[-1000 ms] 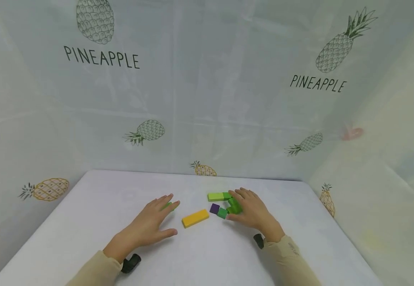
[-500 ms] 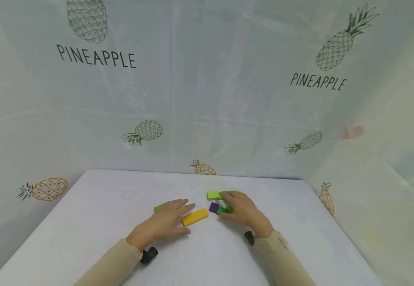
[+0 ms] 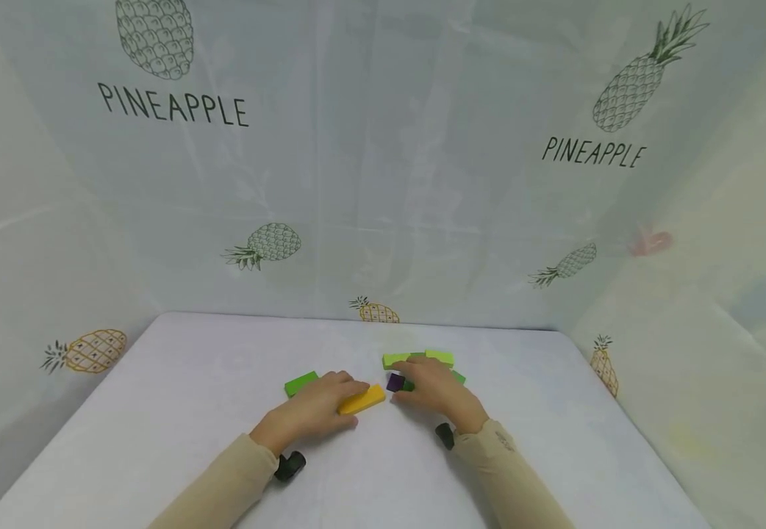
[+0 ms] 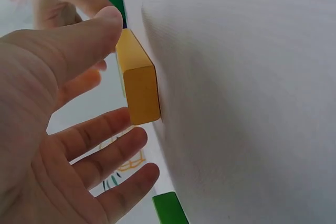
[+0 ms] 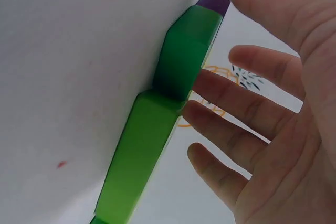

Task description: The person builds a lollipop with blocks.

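Observation:
A yellow block [image 3: 364,400] lies mid-table. My left hand [image 3: 313,408] is around its left part, fingers over the far side and thumb at the near side. The left wrist view shows the yellow block [image 4: 142,93] beside the thumb and relaxed fingers. Left of it lies a green block [image 3: 301,383], partly behind the hand. My right hand [image 3: 432,386] arches over a row of green pieces, its fingers extended. In the right wrist view, its fingertips are close to a dark green block [image 5: 184,51] and a lighter green block [image 5: 139,150]. A purple cube [image 3: 395,382] sits at the row's left end.
Behind the right hand lie a light green bar [image 3: 395,361] and a second light green piece [image 3: 440,358]. A black wrist device [image 3: 290,466] is at the left cuff and a similar black device [image 3: 445,436] at the right. A pineapple-print sheet [image 3: 383,184] hangs behind the white table [image 3: 370,485].
My left hand has moved right, off the green block and around the yellow block, its fingers drawing nearer the thumb. My right hand has shifted left over the green row.

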Available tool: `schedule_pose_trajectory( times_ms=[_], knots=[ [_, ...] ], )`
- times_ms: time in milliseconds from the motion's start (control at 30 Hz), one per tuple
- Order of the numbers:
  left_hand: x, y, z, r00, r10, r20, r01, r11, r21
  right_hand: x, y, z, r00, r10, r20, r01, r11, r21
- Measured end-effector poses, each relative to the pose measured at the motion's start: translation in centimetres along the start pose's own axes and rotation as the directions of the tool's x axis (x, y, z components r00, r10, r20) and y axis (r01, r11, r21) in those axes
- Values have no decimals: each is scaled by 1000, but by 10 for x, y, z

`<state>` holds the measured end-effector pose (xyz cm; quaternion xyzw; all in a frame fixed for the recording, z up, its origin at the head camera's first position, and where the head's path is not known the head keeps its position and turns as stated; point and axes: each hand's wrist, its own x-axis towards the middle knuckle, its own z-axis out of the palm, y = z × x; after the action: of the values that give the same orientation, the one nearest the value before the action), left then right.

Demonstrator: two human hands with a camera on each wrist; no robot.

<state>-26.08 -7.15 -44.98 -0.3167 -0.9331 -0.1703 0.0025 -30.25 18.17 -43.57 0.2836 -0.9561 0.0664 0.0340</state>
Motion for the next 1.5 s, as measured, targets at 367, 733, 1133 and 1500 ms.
schedule_pose_trajectory(
  times_ms=[367, 733, 1133, 1500],
  knots=[
    [6, 4, 0, 1000, -17, 15, 17, 1000, 23, 5, -3, 0, 999, -32, -3, 32, 999, -8],
    [7, 6, 0, 1000, -14, 2, 14, 997, 72, 8, -4, -1, 1000, -27, -11, 27, 1000, 4],
    [-8, 14, 2, 999, -40, 29, 36, 994, 106, 11, -4, 1, 999, -38, -7, 38, 999, 5],
    [-29, 24, 3, 996, -40, 80, 33, 996, 87, 9, -8, 7, 999, -41, -2, 41, 998, 37]
  ],
)
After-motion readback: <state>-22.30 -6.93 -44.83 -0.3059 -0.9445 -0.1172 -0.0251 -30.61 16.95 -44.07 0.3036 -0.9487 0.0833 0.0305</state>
